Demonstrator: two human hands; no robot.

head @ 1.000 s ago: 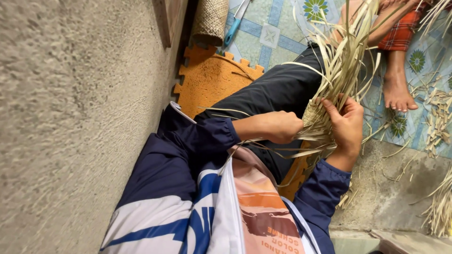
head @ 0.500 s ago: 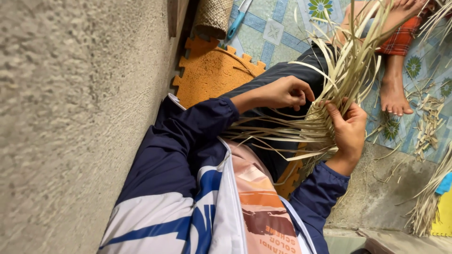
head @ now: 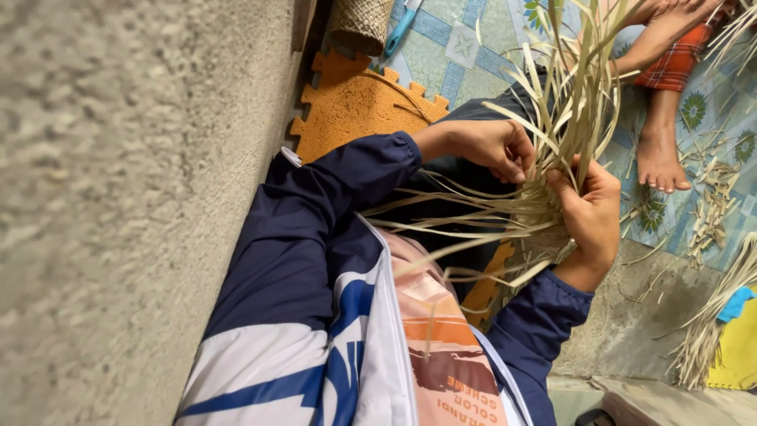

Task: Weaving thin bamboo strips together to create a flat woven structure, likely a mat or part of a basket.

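Note:
A partly woven piece of pale dried leaf strips (head: 536, 213) rests over my lap, with long loose ends fanning up and out. My right hand (head: 590, 217) is closed around the woven base, thumb pressed on the strips. My left hand (head: 485, 146) pinches a single strip between thumb and fingers right beside the weave. Both arms wear dark blue sleeves.
A rough concrete wall (head: 118, 197) fills the left. An orange foam puzzle mat (head: 347, 110) lies under me. Beyond are a woven basket (head: 359, 24), a blue-handled tool (head: 402, 28), another person's bare foot (head: 658, 158), strip scraps (head: 710, 213) and a strip bundle (head: 710, 331).
My left hand lifted away from the weave, drawing a strip out, then came back close to my right hand. The loose ends now stand higher.

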